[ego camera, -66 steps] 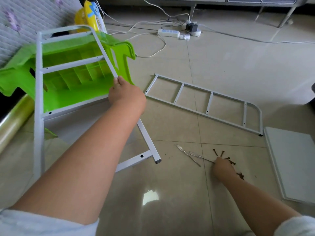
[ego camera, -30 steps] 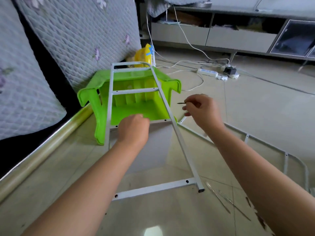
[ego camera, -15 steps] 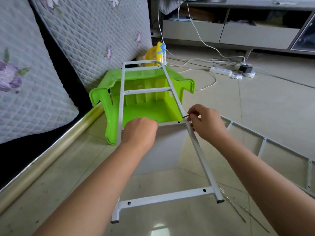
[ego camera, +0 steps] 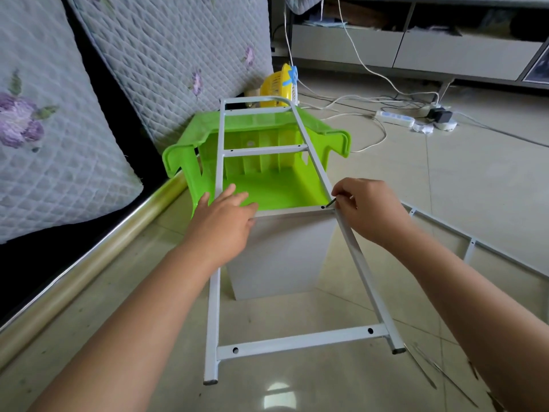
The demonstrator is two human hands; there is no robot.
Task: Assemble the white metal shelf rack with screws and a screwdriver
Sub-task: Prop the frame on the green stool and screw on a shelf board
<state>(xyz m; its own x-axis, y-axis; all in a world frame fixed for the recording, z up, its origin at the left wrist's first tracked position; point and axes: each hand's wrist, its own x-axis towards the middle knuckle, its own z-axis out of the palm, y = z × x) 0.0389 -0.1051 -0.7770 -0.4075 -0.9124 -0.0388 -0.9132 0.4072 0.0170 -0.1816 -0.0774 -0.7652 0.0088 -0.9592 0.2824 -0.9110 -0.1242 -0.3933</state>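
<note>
A white metal side frame [ego camera: 300, 341] leans with its top against a green plastic stool [ego camera: 267, 188] and its feet on the floor. A white shelf panel [ego camera: 279, 257] stands under its middle rung. My left hand [ego camera: 225, 221] rests on that rung, fingers spread over the stool's edge. My right hand [ego camera: 368, 209] pinches a dark screw [ego camera: 330, 203], its tip at a hole at the rung's right end. A second side frame [ego camera: 472, 248] lies flat on the floor to the right. Thin metal tools [ego camera: 427, 370] lie by the frame's right foot.
A quilted mattress [ego camera: 74, 138] leans at the left behind a gold rail [ego camera: 89, 263]. A yellow toy [ego camera: 279, 84] sits behind the stool. A power strip [ego camera: 396, 117] and cables lie on the tiled floor at the back, in front of a low cabinet [ego camera: 416, 49].
My right hand lifted a screw from the floor and brought it to the hole in the middle rung. My left hand moved from the side rail to that rung and its fingers have spread.
</note>
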